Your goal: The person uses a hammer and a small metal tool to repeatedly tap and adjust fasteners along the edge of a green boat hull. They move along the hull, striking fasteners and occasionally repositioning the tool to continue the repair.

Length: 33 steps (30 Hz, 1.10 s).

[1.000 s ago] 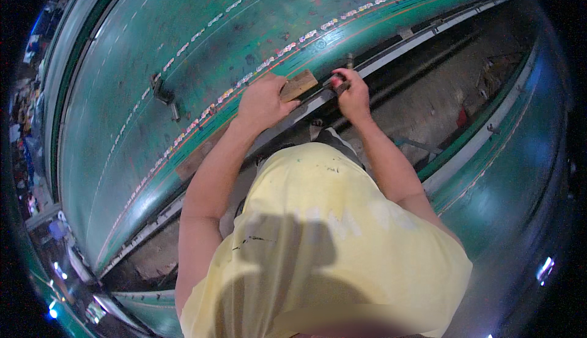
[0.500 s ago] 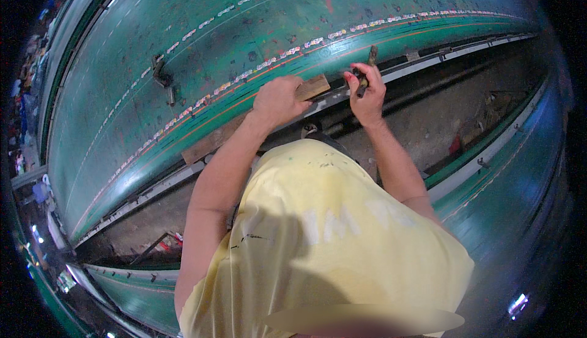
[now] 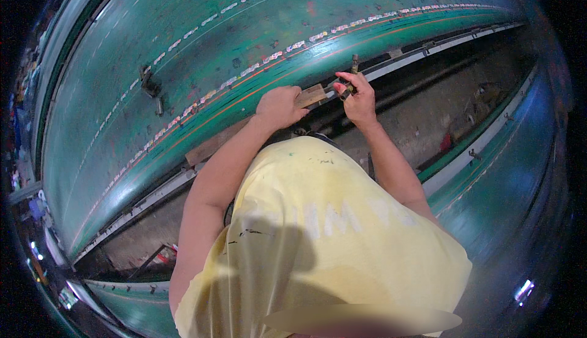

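Observation:
My left hand (image 3: 280,107) is closed round a long wooden board (image 3: 211,145) that lies along the near edge of the green table (image 3: 269,26). One end of the board sticks out to the right of my knuckles; my hand and forearm cover its middle. Just right of that end, my right hand (image 3: 359,102) grips a dark metal clamp-like piece (image 3: 355,64) between thumb and fingers. Its upper part points away from me, and my fingers hide some of it. A similar dark metal piece (image 3: 150,87) rests on the table at the left.
A pale metal rail (image 3: 428,51) runs along the table's near edge. Below it lies a gap with brown floor (image 3: 416,109) and a red object (image 3: 446,141). Another green table (image 3: 489,185) stands at the lower right, with small stops on its rail.
My right hand has come slightly left, bringing the metal piece closer to the board's end. My left hand stays on the board. The whole view has shifted a little.

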Available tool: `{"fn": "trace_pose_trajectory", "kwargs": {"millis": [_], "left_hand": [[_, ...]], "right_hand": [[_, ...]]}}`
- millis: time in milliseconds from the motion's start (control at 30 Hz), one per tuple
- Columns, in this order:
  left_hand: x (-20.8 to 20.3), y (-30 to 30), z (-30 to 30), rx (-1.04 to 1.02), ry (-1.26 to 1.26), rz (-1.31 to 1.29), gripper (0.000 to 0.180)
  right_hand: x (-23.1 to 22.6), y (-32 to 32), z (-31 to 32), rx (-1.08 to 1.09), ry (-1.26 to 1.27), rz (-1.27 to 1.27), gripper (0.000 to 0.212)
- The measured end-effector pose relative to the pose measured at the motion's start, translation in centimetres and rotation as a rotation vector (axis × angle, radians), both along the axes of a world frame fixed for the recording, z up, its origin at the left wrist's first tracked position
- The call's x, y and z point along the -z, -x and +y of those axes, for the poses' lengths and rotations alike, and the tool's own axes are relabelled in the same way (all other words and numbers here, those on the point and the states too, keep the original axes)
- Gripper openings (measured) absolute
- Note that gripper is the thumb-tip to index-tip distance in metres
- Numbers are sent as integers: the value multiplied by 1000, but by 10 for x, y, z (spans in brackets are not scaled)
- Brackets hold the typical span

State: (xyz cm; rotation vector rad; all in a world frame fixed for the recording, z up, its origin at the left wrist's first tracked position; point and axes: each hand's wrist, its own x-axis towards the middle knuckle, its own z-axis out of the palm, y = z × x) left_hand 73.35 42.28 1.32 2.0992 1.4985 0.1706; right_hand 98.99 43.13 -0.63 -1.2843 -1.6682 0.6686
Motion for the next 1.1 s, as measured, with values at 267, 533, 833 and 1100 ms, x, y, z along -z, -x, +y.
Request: {"fn": "trace_pose_trajectory", "kwargs": {"millis": [267,533,833,1100], "left_hand": [[-6,11,-6,-28,23,65,52],[4,13,-5,-46,-71,21,50],[2,9,-7,-68,-89,-3,49],[-7,11,-8,-94,8,-15,49]], "right_hand": [[14,12,-2,-69,-1,-41,31],[15,20,-4,-103,-26,-161,39],[1,14,-7,-166,-6,-276,50],[11,12,-3,-236,19,-285,48]]}}
